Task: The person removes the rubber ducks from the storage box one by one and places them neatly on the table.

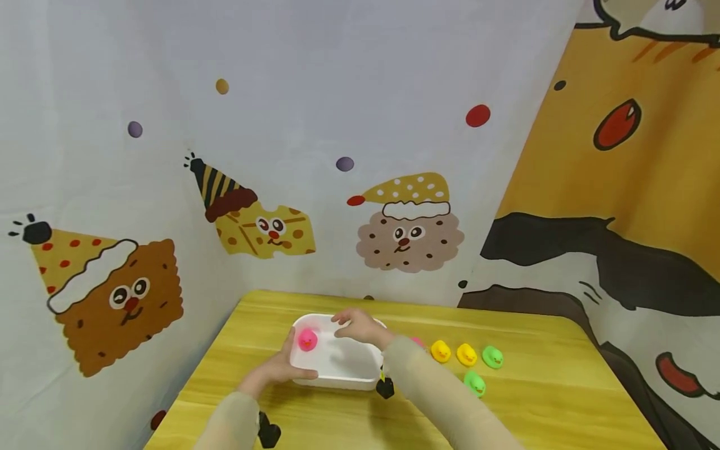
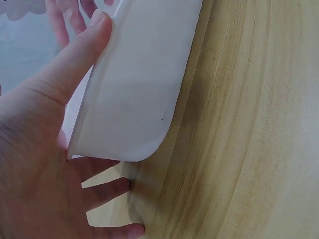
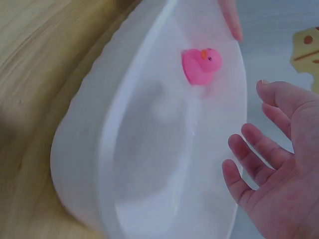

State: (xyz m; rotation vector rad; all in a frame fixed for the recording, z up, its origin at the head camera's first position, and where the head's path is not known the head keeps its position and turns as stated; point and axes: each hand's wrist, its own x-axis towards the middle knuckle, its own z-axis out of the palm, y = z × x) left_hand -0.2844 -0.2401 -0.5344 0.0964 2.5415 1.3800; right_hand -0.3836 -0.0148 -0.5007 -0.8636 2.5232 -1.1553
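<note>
A white plastic tub (image 1: 337, 380) stands on the table, with one pink rubber duck (image 1: 307, 339) inside at its left end. My left hand (image 1: 277, 367) holds the tub's near left corner, the thumb along the front rim and the fingers against the left end. Over the tub hovers my right hand (image 1: 360, 326), touching nothing. In the right wrist view, that hand's fingers (image 3: 256, 154) are loosely bent and apart, with nothing between them. The duck (image 3: 199, 67) also shows in that view.
Right of the tub, on the wooden table (image 1: 540, 387), are yellow ducks (image 1: 440, 351), green ducks (image 1: 492, 357) and a pink duck (image 1: 417, 342) partly hidden by the right sleeve. A patterned curtain (image 1: 337, 94) hangs behind the table and along its left side.
</note>
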